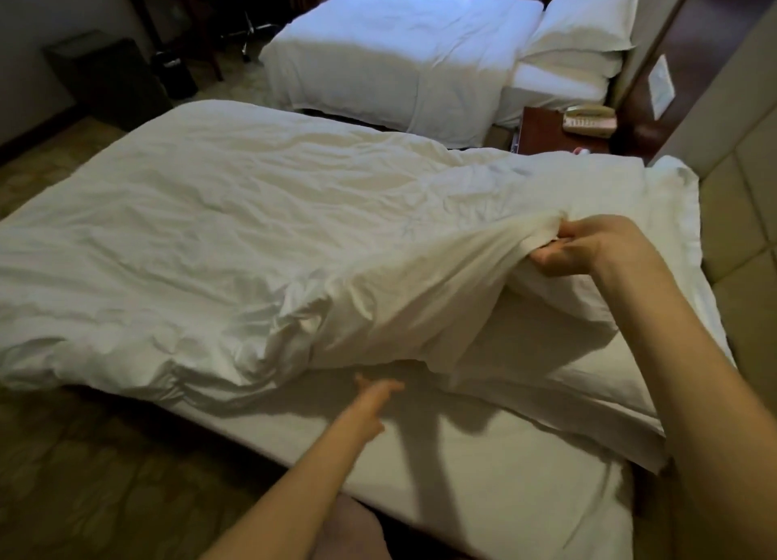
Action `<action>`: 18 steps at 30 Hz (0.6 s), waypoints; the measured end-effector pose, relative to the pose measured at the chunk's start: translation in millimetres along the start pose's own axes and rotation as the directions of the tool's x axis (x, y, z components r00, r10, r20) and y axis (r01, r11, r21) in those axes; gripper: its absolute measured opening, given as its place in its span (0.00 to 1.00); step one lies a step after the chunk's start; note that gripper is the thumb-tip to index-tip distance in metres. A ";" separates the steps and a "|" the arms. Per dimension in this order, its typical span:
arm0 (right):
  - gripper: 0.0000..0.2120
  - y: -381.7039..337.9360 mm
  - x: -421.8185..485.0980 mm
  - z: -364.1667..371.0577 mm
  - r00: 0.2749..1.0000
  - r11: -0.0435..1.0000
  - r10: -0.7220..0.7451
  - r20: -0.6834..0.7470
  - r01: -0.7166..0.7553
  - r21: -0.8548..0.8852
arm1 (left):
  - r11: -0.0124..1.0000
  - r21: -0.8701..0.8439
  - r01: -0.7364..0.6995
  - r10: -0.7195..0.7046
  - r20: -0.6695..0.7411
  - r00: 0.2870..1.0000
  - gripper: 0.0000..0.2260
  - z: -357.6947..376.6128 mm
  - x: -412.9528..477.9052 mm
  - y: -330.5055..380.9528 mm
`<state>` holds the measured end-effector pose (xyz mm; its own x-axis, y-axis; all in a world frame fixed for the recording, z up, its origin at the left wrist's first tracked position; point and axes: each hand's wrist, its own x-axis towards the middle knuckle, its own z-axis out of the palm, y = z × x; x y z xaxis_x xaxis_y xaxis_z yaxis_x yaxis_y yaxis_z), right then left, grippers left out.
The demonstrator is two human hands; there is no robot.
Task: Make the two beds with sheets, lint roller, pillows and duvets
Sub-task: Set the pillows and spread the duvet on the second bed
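The right hand [588,244] pinches a bunched fold of the white duvet [252,231] between thumb and curled fingers, holding that edge raised above the near bed [483,488], towards its head end. The left hand [374,399] reaches in low over the near bed's side, fingers stretched out and roughly together, tips at the lower rim of the lifted duvet. The hand is blurred, so whether it touches the cloth cannot be told.

Under the raised fold a white pillow [597,391] lies flat at the head of the near bed, partly covered by the duvet. The rest of the duvet spreads rumpled over the near bed's middle and foot, and its near rim hangs over the bed's side. A bare strip of white sheet [441,442] shows along the near bed's closest side, crossed by the arms' shadows.

A padded beige headboard [736,231] stands against the near bed's head end. Beyond the near bed's far side sits a wooden nightstand [546,132] with a telephone [588,121] on it. Past that is the far bed [378,55], covered in white, with stacked pillows [588,21] at its head. A dark bin [174,71] stands on the floor beyond the near bed's foot.
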<state>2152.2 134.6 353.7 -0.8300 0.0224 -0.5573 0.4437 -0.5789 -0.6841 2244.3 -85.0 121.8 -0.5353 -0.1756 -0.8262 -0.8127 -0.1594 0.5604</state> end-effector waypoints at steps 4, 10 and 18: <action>0.08 -13.3 -4.0 25.8 0.950 0.837 0.247 -0.190 -0.110 0.536 | 0.851 0.462 -0.250 0.189 0.175 0.966 0.66 62.6 -19.5 8.8; 0.09 -27.0 8.5 29.3 0.967 0.871 0.213 -0.138 -0.124 0.475 | 0.724 0.574 -0.382 0.514 -0.080 0.854 0.26 109.8 -9.3 94.2; 0.15 21.8 52.7 -59.1 0.981 0.993 -0.076 0.179 0.090 -0.074 | 0.736 0.356 -0.576 0.506 0.277 0.817 0.16 50.8 -58.8 35.9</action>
<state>2138.2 171.3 281.6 -0.9083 -0.0801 -0.4105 0.3908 -0.5127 -0.7645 2234.9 -31.1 187.7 -0.9120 0.0446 -0.4078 -0.3718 0.3300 0.8677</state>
